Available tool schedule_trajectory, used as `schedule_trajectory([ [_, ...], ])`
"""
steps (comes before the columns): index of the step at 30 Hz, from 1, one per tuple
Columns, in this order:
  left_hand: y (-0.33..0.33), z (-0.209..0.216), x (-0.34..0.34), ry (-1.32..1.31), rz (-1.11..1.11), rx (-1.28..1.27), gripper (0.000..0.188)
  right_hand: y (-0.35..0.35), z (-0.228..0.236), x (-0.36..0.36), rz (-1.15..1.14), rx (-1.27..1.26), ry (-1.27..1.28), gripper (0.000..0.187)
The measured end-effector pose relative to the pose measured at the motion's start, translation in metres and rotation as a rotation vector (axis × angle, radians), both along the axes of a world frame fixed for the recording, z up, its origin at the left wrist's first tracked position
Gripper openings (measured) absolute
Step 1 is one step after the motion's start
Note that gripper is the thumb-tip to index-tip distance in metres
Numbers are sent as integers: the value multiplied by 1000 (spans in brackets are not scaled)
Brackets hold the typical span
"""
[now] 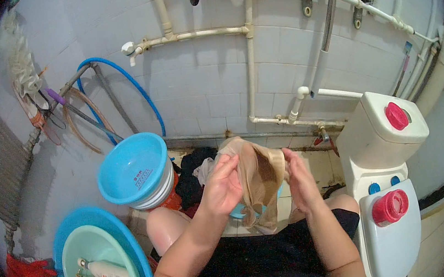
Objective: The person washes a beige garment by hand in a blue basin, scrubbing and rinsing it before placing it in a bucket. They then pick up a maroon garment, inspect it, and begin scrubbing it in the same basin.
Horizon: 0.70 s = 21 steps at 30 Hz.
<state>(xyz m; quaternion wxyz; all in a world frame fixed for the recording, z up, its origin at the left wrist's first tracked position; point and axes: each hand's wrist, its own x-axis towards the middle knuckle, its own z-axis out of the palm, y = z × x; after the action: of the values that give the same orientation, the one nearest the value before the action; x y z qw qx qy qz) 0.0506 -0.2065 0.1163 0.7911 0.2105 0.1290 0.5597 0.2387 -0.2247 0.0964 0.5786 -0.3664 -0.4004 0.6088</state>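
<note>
soft, even indoor light, faint shadows behind the wall pipes (249,52), sharp centre, fisheye bending and dark corners.

Floor (314,166): pale tiles, wet-looking, w/ grime near back wall.
Left side: tilted blue basin (134,168) on stacked tubs.
Near left: green basin (89,254) inside blue one, holding 2 bottles.
Centre back: dark clothes pile (193,178).
Right: white toilet (387,173).

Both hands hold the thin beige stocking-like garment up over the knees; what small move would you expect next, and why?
Probably lowering it toward the small blue basin beneath. The left hand and right hand pinch the sheer beige garment stretched between them, its lower end dangling just above that basin, so a short downward dip seems the likeliest move.
</note>
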Motion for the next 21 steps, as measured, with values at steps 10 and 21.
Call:
schedule_trajectory([
  [10, -7, 18, -2, -210, -14, -83, 20, 12, -9, -18, 115, 87, -272, 33],
  [21, 28, 36, -18, 159, 68, 243, 51, 48, 49, 2, 276, -110, 308, 32],
])
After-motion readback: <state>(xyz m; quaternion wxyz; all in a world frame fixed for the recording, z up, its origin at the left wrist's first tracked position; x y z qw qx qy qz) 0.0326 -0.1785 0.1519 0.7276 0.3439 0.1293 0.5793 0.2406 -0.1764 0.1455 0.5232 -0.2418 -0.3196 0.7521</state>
